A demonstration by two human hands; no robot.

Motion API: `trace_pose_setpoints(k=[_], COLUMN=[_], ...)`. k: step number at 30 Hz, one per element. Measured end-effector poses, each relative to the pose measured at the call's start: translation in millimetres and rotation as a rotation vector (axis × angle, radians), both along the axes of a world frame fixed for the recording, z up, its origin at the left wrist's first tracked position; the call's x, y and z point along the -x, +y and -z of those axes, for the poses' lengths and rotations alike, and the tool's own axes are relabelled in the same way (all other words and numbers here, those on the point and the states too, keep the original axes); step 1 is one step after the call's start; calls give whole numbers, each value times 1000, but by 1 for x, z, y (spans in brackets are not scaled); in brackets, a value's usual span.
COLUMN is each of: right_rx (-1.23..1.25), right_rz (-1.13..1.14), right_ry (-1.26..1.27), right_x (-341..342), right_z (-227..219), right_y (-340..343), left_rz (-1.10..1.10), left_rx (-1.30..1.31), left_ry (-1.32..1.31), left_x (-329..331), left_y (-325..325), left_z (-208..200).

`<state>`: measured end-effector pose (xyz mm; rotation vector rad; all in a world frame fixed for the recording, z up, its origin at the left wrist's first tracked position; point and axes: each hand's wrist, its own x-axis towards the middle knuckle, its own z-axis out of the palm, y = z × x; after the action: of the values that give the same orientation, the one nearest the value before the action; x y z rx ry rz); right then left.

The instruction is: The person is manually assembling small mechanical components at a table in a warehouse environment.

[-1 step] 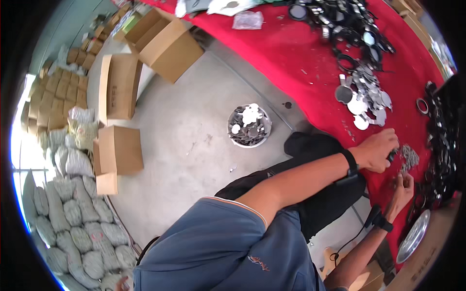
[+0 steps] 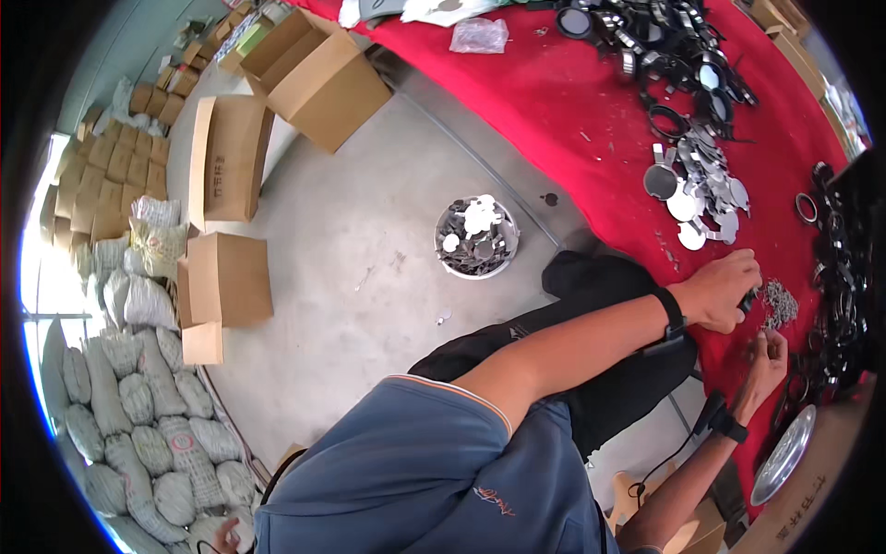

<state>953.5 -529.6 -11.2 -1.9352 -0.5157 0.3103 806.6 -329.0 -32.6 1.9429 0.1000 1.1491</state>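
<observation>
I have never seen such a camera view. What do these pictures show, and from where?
There is no machine, only a person working bare-handed. A fisheye camera on the person's head looks down, so straight edges bend. On the red cloth lie a heap of dark round parts, flat silvery pieces and a pile of fine metal bits. The left hand seems to hold a small dark piece. The right hand is near that pile; whether it holds anything is too small to tell.

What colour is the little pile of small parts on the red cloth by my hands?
Silvery grey, the little pile; the head view shows it best.
</observation>
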Motion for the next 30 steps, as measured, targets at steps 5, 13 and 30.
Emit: trace_pose_setpoints(k=[5, 13, 30], right_rx=[-16, -143, -47], right_rz=[-3, 5, -100], right_ry=[-80, -182, -962], right_x=[22, 63, 73], right_z=[-16, -23, -31], right_y=[14, 27, 63], left_rz=[88, 220, 308], left_rx=[-44, -49, -112], left_ry=[131, 329, 455], left_x=[3, 22, 10], left_y=[8, 30, 41], left_z=[-8, -29, -41])
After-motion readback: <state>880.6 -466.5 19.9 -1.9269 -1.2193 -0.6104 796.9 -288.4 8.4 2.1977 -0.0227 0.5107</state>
